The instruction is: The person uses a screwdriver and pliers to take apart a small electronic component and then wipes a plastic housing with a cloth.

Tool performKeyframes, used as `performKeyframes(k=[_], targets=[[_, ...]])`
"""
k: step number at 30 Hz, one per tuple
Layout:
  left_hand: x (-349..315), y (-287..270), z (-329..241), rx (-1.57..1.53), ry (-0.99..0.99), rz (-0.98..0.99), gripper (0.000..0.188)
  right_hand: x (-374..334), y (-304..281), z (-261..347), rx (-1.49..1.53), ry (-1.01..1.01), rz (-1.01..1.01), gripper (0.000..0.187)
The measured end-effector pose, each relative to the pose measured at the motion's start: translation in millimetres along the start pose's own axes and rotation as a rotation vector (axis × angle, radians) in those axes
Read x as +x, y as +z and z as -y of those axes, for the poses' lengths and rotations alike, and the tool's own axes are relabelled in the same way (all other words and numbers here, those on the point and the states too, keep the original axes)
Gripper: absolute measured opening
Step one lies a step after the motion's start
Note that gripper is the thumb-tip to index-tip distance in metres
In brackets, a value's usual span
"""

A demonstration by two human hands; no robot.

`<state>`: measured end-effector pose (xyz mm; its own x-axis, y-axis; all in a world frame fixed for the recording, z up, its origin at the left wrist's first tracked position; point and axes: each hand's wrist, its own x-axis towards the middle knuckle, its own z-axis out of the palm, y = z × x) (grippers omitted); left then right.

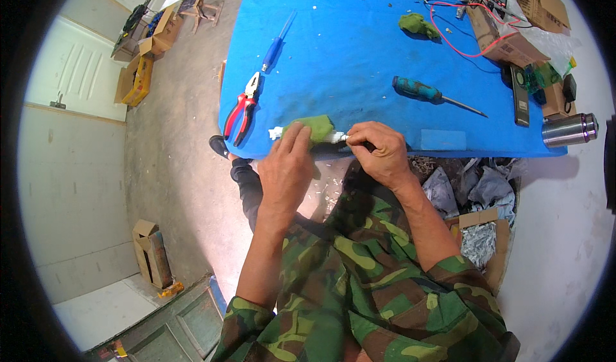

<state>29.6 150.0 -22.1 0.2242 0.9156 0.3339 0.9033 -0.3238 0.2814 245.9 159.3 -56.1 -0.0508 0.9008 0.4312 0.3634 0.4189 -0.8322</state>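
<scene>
At the table's near edge, my left hand (289, 168) presses a green cloth (317, 127) around a white, elongated part (275, 133), whose ends stick out on both sides of the cloth. My right hand (383, 150) is closed in a pinch at the right end of that part, where a thin dark piece shows by the fingertips; its kind is hidden. Left of my hands lie red-and-black pliers (242, 110), jaws pointing away from me. Beyond them is a blue-handled screwdriver (274, 51). A teal-and-black screwdriver (420, 90) lies to the right, its tip toward the lower right.
A blue cloth (333, 67) covers the table. Toward the right stand a steel flask (570, 130), a dark handheld device (520, 96), and a cardboard box (513, 46) with red wire (443, 38). A crumpled green rag (418, 25) lies farther back. Bags (440, 191) sit below the table.
</scene>
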Motion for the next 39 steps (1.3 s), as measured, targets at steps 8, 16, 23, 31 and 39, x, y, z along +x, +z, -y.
performKeyframes(k=[8, 16, 23, 31, 39], targets=[[4.9, -12.2, -1.8, -0.051, -0.087, 0.010, 0.043, 0.5, 0.3, -0.4, 0.003, 0.007, 0.001, 0.009], [8.7, 3.6, -38.3, -0.108, 0.068, 0.003, 0.044, -3.1, -3.8, -5.9, -0.097, 0.003, 0.041, 0.012], [3.0, 7.6, -17.6, 0.031, 0.035, -0.002, 0.044, -1.2, -0.8, -3.7, -0.043, -0.033, -0.001, 0.011], [-1.8, 6.1, 7.5, -0.028, -0.034, -0.026, 0.048, 0.3, 3.5, -5.3, -0.082, -0.036, 0.010, 0.011], [-9.9, 22.2, 14.2, -0.139, -0.016, -0.125, 0.046, 6.6, -0.4, 21.2, -0.201, 0.104, 0.137, 0.027]])
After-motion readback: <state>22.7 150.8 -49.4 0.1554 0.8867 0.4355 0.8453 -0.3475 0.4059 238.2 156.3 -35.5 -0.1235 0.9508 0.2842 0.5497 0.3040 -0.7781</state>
